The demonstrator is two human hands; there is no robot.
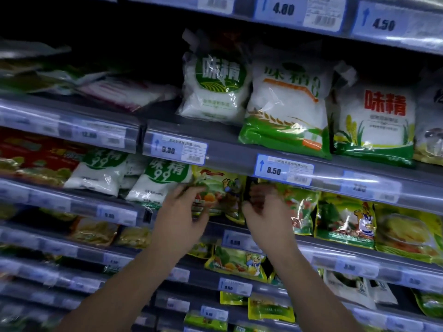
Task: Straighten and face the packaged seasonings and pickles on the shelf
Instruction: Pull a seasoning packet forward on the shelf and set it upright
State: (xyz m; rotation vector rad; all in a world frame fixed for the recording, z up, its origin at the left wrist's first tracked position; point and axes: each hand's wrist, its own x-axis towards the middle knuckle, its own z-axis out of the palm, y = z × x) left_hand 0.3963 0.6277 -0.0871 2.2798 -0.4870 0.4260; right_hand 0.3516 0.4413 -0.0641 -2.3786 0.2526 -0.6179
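Yellow seasoning pkt [219,192] btwn both hands' curled fingers [191,190], grip unclear, motion blur.

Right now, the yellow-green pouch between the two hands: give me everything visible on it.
The yellow-green pouch is a glossy plastic packet printed with vegetables, a cartoon figure and a red banner near the top. It stands roughly upright, face out, at the front of its shelf, just below the 8.50 price tag. The left hand covers its lower left edge with fingers on it; whether the grip is closed is blurred. The right hand sits at its right edge. A white MSG bag is beside it on the left.
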